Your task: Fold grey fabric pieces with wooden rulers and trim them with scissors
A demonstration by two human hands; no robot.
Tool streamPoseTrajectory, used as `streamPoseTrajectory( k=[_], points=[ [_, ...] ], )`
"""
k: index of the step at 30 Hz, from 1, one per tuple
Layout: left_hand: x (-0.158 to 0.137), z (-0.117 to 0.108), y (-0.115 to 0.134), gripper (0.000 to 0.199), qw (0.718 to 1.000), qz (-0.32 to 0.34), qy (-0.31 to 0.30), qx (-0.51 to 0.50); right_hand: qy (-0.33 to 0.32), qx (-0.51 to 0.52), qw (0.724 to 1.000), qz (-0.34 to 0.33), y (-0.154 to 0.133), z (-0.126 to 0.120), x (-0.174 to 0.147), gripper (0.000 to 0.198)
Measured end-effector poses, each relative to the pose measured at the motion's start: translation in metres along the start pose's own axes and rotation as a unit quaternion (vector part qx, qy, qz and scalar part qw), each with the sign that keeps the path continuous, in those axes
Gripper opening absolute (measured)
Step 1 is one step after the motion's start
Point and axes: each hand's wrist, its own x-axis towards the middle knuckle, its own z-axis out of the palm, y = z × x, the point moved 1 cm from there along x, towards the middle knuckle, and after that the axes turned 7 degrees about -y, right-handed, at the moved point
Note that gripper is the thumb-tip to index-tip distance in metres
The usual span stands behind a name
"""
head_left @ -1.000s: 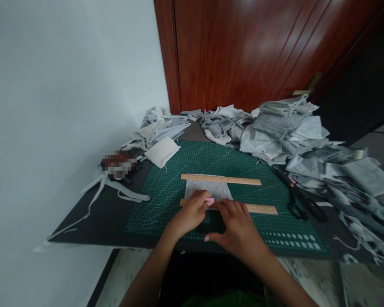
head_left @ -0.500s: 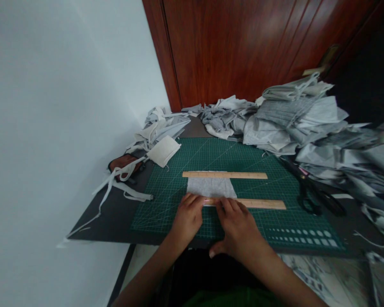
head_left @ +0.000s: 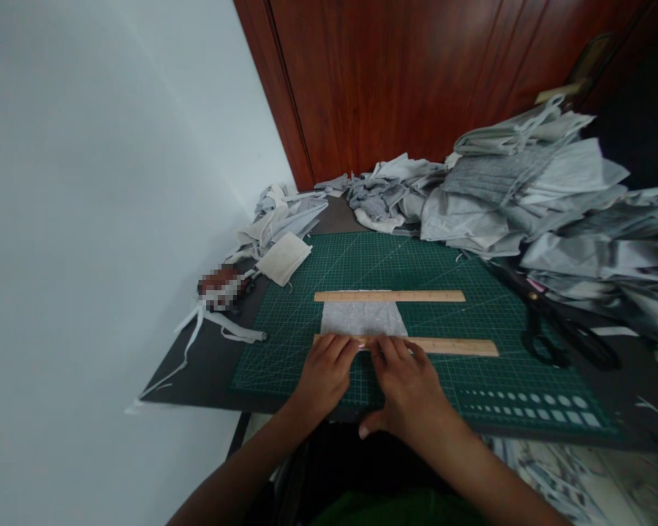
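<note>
A piece of light grey cloth (head_left: pixel 359 318) lies flat on a green cutting mat (head_left: pixel 444 263). Across its far edge runs one wooden ruler (head_left: pixel 432 296); a second, nearer wooden ruler (head_left: pixel 458 346) crosses its near edge. My left hand (head_left: pixel 326 371) has its bent fingers pressed together on the near ruler, at the cloth's edge. Beside it, my right hand (head_left: pixel 409 380) holds the same ruler with curled fingertips, its thumb out toward the mat's front edge. A whitish strip of the cloth's edge shows between the hands. My fingers hide part of the ruler.
Black-handled scissors (head_left: pixel 545 314) lie at the mat's right side. Large stacks of grey cloth pieces (head_left: pixel 526 186) fill the back right. More cloth scraps (head_left: pixel 285 212), a folded cream piece (head_left: pixel 284 258) and white strips (head_left: pixel 235 329) lie left, near the wall (head_left: pixel 115 219).
The view has shifted slightly, so the scissors and stacks appear farther right. Both hands stay at the near ruler, with the left fingers slightly farther along it to the right.
</note>
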Motion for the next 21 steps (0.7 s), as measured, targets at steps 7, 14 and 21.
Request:
streamPoseTrajectory(
  k=[7,14,21],
  points=[
    [0.001,-0.002,-0.006,0.033,0.997,0.047,0.005,0.059,-0.026,-0.001,1.0,0.01,0.0,-0.001,0.001,0.13],
    [0.009,-0.002,-0.012,0.028,0.995,0.071,-0.039,0.056,-0.077,0.005,0.997,0.028,-0.005,-0.013,0.001,0.126],
    [0.005,0.0,-0.013,0.019,0.995,0.081,0.023,-0.046,-0.18,-0.005,0.982,0.064,-0.011,-0.034,0.005,0.13]
  ],
)
